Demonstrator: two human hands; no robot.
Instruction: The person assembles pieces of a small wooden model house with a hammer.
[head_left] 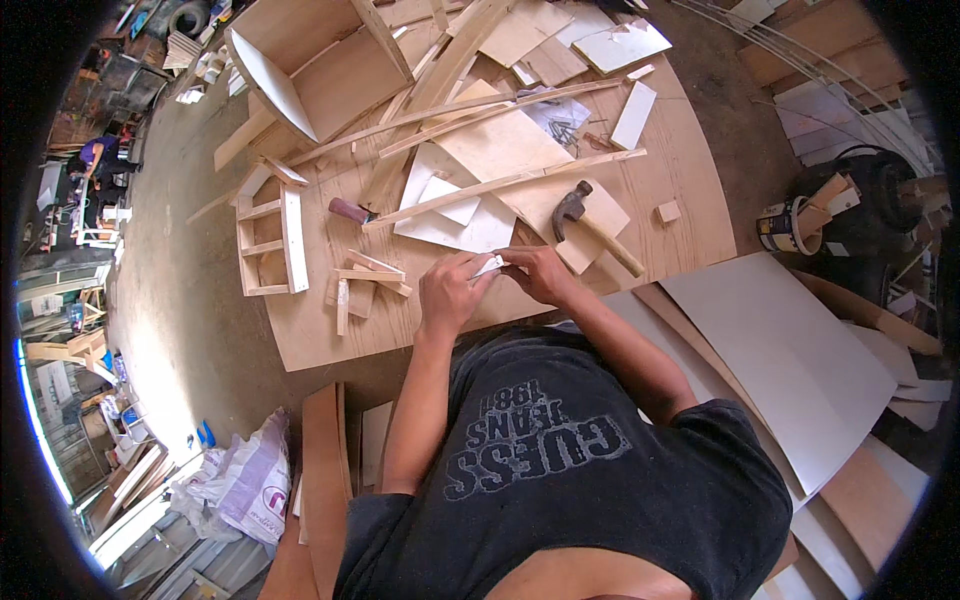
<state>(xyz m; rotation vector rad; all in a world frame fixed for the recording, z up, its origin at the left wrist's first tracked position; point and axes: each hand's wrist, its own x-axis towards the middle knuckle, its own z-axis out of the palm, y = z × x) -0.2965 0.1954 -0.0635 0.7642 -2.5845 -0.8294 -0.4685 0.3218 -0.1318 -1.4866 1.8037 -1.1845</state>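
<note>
Open plywood box (330, 60) is sitting at the workbench's (320, 340) far end, nothing visible inside. Left hand (450, 295) and right hand (535, 272) are meeting at the near edge, fingers pinching a small white piece (489, 266) together; claw hammer (590, 222) is lying just beyond.

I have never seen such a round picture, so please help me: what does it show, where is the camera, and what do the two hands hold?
There is no machine here. A person wears a wide-angle camera on the head, looking down, which bends the edges round. The left hand and right hand meet over a plywood worktable; together their fingers pinch a small white piece, each in a closed grip. On the table lie a hammer, long wooden strips, small wood offcuts, a small ladder-like wooden frame and a white panel. Large white boards lean beside the person's right.
</note>
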